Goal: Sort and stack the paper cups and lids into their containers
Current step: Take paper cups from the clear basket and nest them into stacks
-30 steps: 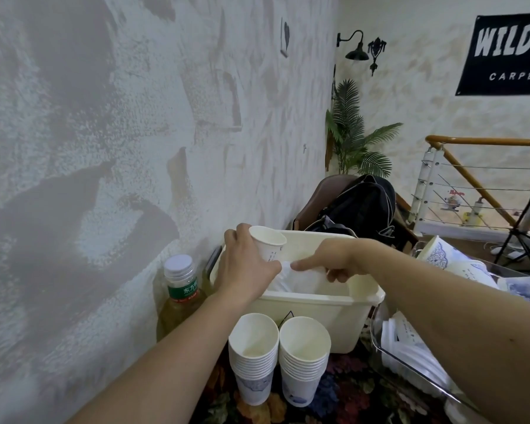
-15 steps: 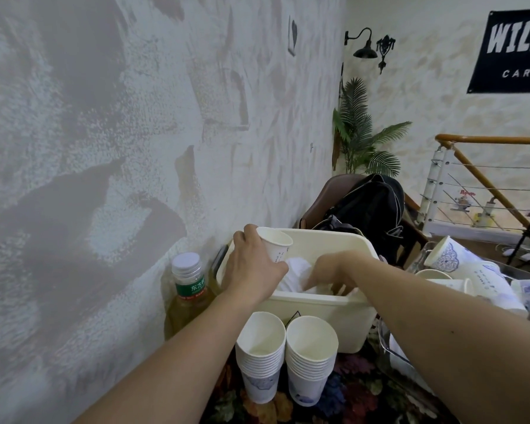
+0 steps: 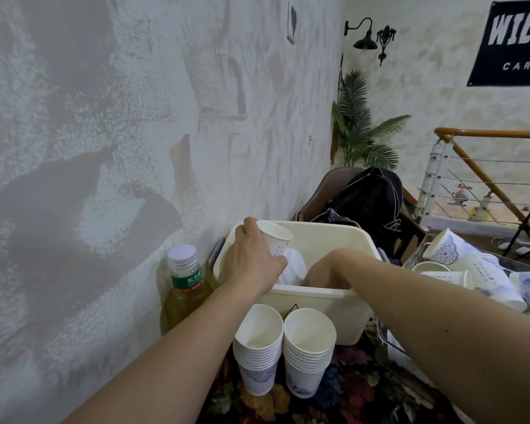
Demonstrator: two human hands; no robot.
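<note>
Left hand (image 3: 251,258) grips paper cup (image 3: 274,238) above bin (image 3: 322,301) near-left corner. Right hand (image 3: 325,275) reaches inside bin; grip hidden, cannot tell. Pull lids (image 3: 292,267) out, then nest cup onto near stacks (image 3: 283,347).

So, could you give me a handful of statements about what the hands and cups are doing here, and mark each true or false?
1. The left hand grips a single paper cup above the cream bin. True.
2. The right hand rests on the table outside the bin. False: it reaches down inside the bin, fingers hidden.
3. Two stacks of cups stand side by side in front of the bin. True.
4. The bottle beside the bin has no cap. False: a white cap is on it.
</note>
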